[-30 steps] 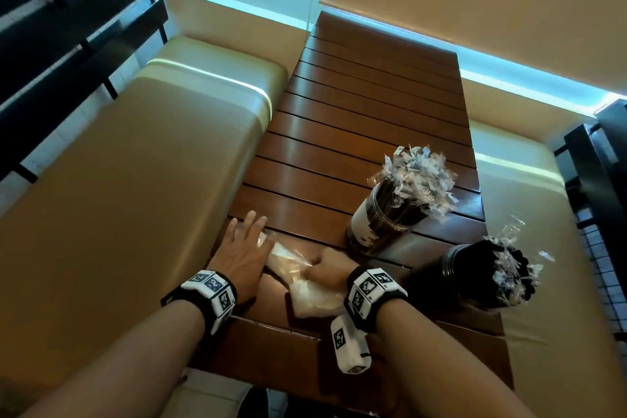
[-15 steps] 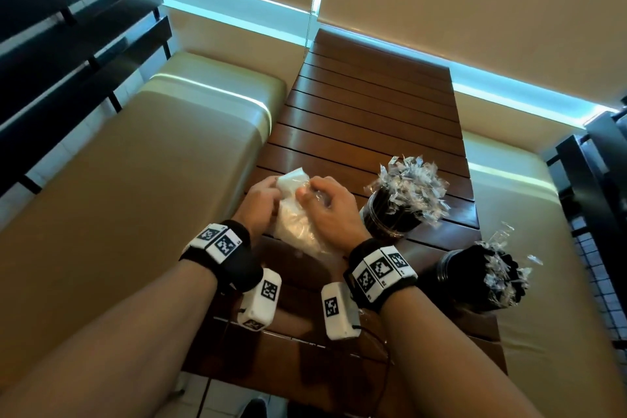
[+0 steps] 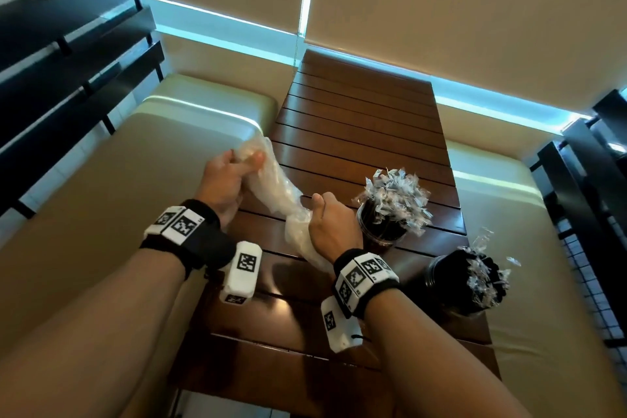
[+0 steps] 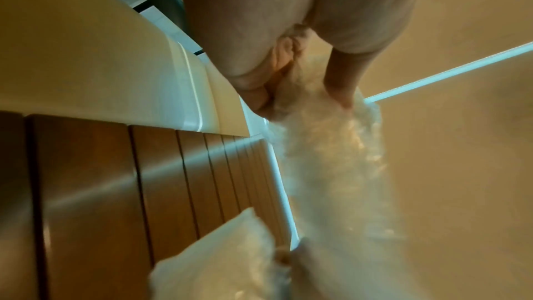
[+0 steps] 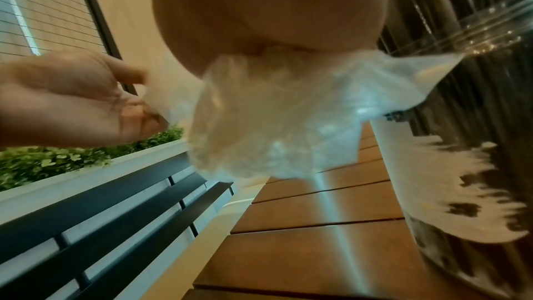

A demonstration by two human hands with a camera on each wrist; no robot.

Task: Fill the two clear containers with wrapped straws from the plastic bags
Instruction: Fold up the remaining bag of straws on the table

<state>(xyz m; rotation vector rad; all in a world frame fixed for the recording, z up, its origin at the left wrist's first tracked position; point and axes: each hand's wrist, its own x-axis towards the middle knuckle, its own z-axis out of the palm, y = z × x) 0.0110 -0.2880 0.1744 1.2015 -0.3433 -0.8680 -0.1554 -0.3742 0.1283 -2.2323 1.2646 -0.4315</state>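
A crumpled empty plastic bag [image 3: 276, 192] is stretched above the slatted wooden table [image 3: 359, 132]. My left hand [image 3: 234, 166] grips its upper end, raised over the table's left edge. My right hand [image 3: 325, 224] grips its lower end, close to the table. The bag [image 4: 326, 159] runs away from my left fingers [image 4: 340, 81] in the left wrist view. It [image 5: 277, 118] bunches under my right palm in the right wrist view. A clear container [image 3: 385, 224] packed with dark wrapped straws stands right of my right hand. A second full container [image 3: 454, 278] stands nearer, at the table's right edge.
Beige cushioned benches [image 3: 101, 200] flank the table on both sides. Dark slatted rails [image 3: 68, 54] stand at far left and far right. A planter with green leaves [image 5: 57, 163] sits behind the left rail. The table's far half is bare wood.
Both hands lifted the bag off the table and pulled it apart. My left hand rose up and to the left; my right hand stayed low beside the first container.
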